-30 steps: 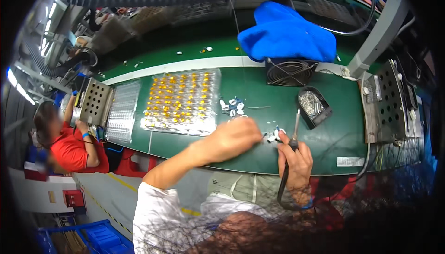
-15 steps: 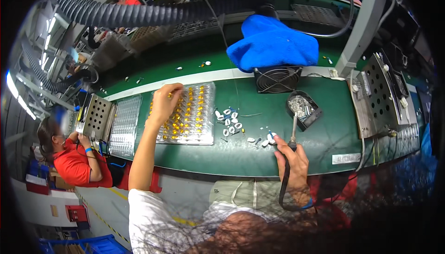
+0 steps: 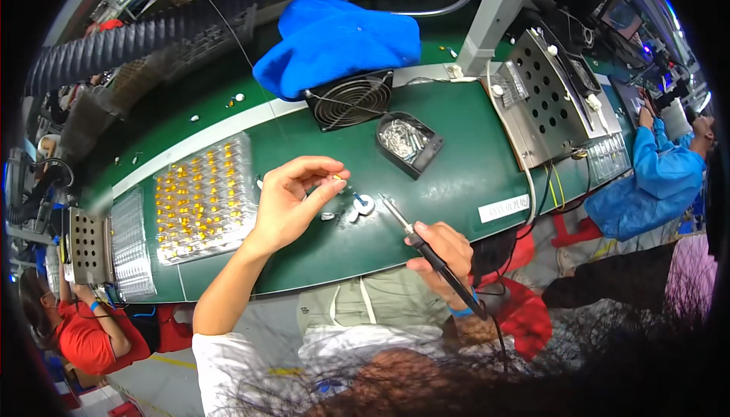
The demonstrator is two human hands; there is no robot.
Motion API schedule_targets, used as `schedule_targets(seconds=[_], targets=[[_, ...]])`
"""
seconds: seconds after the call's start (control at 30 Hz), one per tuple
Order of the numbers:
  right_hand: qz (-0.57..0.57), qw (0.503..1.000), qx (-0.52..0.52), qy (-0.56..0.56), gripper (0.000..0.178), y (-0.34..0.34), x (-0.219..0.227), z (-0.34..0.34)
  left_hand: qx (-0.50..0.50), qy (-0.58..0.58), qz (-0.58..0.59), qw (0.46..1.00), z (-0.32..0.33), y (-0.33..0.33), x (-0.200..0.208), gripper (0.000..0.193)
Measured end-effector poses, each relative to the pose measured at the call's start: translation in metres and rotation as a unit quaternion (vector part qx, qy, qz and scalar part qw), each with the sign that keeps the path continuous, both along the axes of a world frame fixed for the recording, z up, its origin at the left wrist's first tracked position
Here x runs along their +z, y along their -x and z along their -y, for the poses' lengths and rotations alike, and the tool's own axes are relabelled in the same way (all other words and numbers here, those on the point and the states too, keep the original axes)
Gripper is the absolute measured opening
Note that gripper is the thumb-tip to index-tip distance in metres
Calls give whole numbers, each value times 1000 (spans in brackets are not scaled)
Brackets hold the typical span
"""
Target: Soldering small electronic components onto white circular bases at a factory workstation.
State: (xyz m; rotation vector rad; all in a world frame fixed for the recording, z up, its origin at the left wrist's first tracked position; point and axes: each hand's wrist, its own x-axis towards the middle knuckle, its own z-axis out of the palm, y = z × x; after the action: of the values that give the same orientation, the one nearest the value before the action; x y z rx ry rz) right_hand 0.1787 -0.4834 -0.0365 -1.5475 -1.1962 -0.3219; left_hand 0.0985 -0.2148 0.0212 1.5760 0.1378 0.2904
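Above the green bench, the thumb and forefinger of my left hand pinch a small yellow part. My right hand is wrapped round the black handle of a soldering iron, whose metal tip points up and left. Close to that tip lies a white ring-shaped piece with a blue bit. A small white piece rests below my left fingers. Other loose white pieces are mostly hidden behind my left hand. Left of it lies a clear plastic tray holding rows of yellow parts.
A black bin of small metal pieces stands beyond the iron. Behind it is a fan draped with a blue cloth. A perforated metal box stands at right. People sit on both sides, one in a red shirt.
My left hand has come from the tray to the right, now with a yellow part pinched. The iron has swung from pointing away to up-left. The view has shifted right.
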Motion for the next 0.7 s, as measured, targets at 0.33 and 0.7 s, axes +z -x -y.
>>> schedule_targets(seconds=[0.33, 0.7], targets=[[33, 998, -46, 32, 41, 0, -8, 0, -18, -44, -28, 999, 22, -4, -32, 25], [47, 996, -36, 72, 47, 0, -5, -1, -13, -59, -37, 997, 26, -2, -34, 26]])
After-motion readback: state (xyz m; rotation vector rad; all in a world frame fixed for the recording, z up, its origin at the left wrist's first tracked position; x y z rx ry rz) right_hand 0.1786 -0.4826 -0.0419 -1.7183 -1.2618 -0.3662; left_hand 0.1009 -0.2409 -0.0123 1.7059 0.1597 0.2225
